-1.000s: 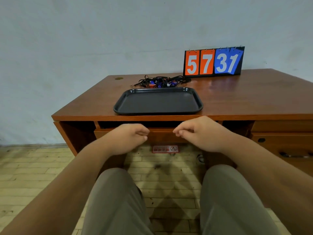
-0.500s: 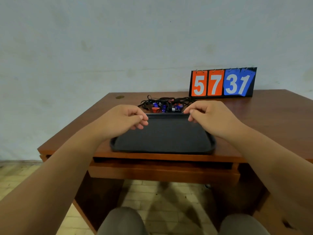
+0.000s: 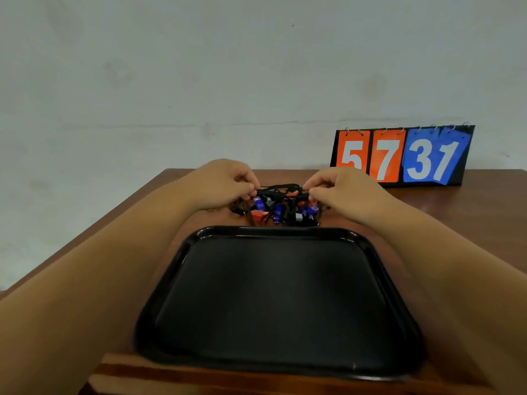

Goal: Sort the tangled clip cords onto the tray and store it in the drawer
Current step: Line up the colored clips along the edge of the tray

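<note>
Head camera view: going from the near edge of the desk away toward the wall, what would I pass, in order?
Desk's front edge → black tray → tangled clip cords, pinched by the left hand and right hand → number flip board → wall.

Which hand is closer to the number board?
The right hand. It pinches the cords just in front and left of the number board. The left hand pinches the cords' other end, farther left.
</note>
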Motion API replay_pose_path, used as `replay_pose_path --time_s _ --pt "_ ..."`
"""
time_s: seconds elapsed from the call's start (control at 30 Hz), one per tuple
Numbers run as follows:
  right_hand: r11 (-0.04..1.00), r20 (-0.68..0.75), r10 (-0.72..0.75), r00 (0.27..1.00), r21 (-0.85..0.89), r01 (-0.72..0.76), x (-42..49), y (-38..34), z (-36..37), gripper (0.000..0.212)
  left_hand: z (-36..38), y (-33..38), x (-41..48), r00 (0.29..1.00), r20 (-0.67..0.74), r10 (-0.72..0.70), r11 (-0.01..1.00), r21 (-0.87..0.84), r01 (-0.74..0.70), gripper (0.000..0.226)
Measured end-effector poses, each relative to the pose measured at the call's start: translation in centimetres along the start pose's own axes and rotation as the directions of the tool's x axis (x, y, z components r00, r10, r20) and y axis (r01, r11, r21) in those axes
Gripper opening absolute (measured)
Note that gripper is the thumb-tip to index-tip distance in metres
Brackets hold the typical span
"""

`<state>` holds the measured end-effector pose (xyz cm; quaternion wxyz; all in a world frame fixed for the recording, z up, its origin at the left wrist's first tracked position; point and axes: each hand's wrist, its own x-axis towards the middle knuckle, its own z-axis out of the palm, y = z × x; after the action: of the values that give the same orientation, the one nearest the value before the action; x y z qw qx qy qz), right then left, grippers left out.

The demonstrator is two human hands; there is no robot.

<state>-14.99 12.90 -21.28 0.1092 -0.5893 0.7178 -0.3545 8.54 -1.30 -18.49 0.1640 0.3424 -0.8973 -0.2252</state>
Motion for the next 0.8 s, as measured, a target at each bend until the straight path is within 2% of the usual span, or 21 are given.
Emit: replay_pose_path --time_s 0.13,0.23,0.37,0.6,0.8 --pt "0.998 0.127 -0.018 0.992 -0.054 0.025 2.3 1.5 1.3 0.018 1.4 -1.8 2.6 0.993 0.118 0.024 0.991 0.129 -0.039 0.018" --pt "0.995 0.164 -0.017 0.986 -0.098 0.033 3.0 2.9 2.3 0.018 2.5 -3.5 3.6 0.987 0.160 0.032 0.993 0.107 -0.049 0.024" --pt "0.955 0.228 -0.049 0.972 -0.274 0.112 3.8 3.6 3.4 0.026 3.6 -4.5 4.1 0.989 0.143 0.041 0.994 0.090 -0.054 0.027" --pt "0.926 0.217 -0.103 0.971 -0.336 0.174 3.9 4.1 4.4 0.034 5.0 -4.9 4.6 0.988 0.151 0.035 0.969 0.239 -0.071 0.025" --pt "0.952 0.127 -0.069 0.989 -0.288 0.104 4.1 4.7 4.2 0.046 5.0 -5.2 4.4 0.993 0.027 0.114 0.965 0.235 -0.117 0.033"
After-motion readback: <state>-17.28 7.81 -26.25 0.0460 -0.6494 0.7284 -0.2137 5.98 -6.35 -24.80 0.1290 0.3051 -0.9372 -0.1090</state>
